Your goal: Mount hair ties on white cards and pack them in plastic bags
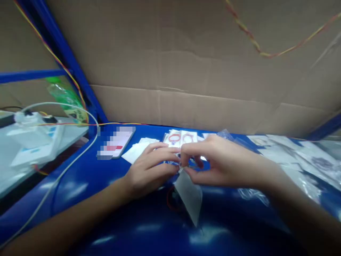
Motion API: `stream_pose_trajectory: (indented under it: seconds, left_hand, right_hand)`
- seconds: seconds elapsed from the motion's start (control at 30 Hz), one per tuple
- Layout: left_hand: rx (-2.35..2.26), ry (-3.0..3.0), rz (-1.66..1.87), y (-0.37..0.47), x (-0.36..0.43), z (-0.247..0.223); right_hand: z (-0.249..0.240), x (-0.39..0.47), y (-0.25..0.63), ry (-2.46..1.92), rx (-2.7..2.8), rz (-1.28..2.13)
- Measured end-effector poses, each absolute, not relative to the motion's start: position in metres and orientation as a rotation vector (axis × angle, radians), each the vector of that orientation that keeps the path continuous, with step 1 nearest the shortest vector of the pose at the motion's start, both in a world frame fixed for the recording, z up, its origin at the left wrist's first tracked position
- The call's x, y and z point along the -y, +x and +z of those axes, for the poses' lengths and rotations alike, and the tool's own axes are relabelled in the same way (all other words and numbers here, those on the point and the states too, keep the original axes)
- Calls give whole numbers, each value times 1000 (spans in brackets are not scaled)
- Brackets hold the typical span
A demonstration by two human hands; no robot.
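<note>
In the head view a small whitish packet (189, 195), perhaps a card in a clear sleeve, hangs tilted below my fingers. My right hand (215, 160) pinches its upper edge between thumb and fingers. From the other side my left hand (151, 167) meets it, fingers bent and fingertips closed at the same upper corner; its thumb is hidden. A dark round thing with a reddish rim (172, 199) shows behind the packet, too blurred to name. Just beyond my fingertips lie white cards (189, 137) printed with or bearing ring-shaped bands, one of them red.
A phone (125, 137) and white papers (135, 151) lie left of the cards on the blue surface (149, 231). Clear bags and printed cards (287, 153) spread right. A white cable (71, 165), power strip (37, 142) and green-capped bottle (65, 97) are left; cardboard (186, 64) stands behind.
</note>
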State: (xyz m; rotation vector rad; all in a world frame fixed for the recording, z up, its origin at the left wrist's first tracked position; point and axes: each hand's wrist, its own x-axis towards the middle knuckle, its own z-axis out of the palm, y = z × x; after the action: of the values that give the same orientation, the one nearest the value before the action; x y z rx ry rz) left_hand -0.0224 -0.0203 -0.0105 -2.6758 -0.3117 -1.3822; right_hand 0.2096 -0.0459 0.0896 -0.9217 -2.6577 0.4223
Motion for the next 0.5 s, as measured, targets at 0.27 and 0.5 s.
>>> stream_pose_trajectory:
  seconds: [0.27,0.5]
  left_hand:
    - [363,-2678,-1413,-18,21,-11]
    - [465,-2729,-1574,-15,25,-5]
  right_hand:
    - [90,42,216,-885,2609,641]
    - [87,38,215,-909,2587,691]
